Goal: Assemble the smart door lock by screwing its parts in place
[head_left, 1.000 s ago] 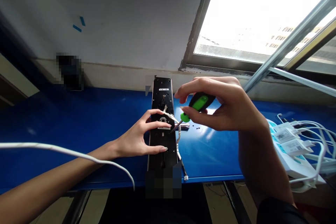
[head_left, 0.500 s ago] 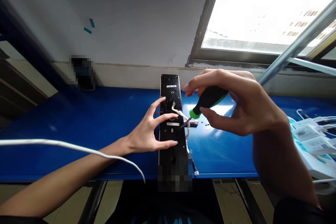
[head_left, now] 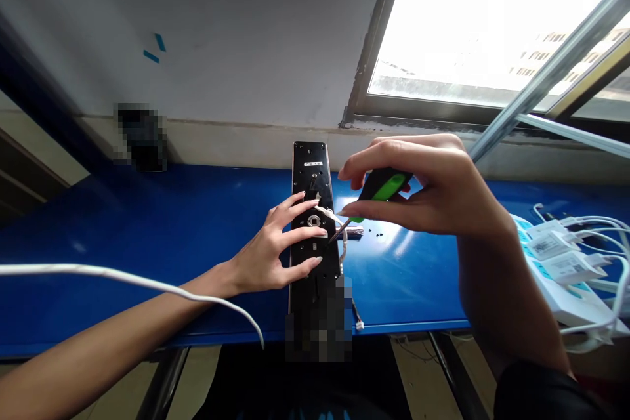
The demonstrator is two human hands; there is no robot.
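A long black panel (head_left: 319,279), perhaps a lock body, lies lengthwise on the table with small holes and labels on its upper face. My left hand (head_left: 260,252) rests over it from the left, fingers spread and fingertips on the panel. In my right hand (head_left: 436,187) is a screwdriver (head_left: 388,189) with a black and green handle, held at a slant. Its tip meets the panel's right side, near my left fingertips; I cannot make out a screw there. A white-wrapped cable (head_left: 343,251) runs from the panel's middle down its right edge to a white connector (head_left: 359,325).
Small dark screws (head_left: 378,234) lie on the blue table (head_left: 403,282), right of the panel. Beside them is a shiny wrapped bundle (head_left: 353,232). A power strip (head_left: 556,295) with chargers and cables sits at the right. One loose white cable (head_left: 147,279) crosses over my left forearm.
The view has shifted slightly right. My left fingers have moved on the panel, uncovering a round silver part. The screwdriver handle has turned, showing more green, and the right-hand fingers have closed in around it.
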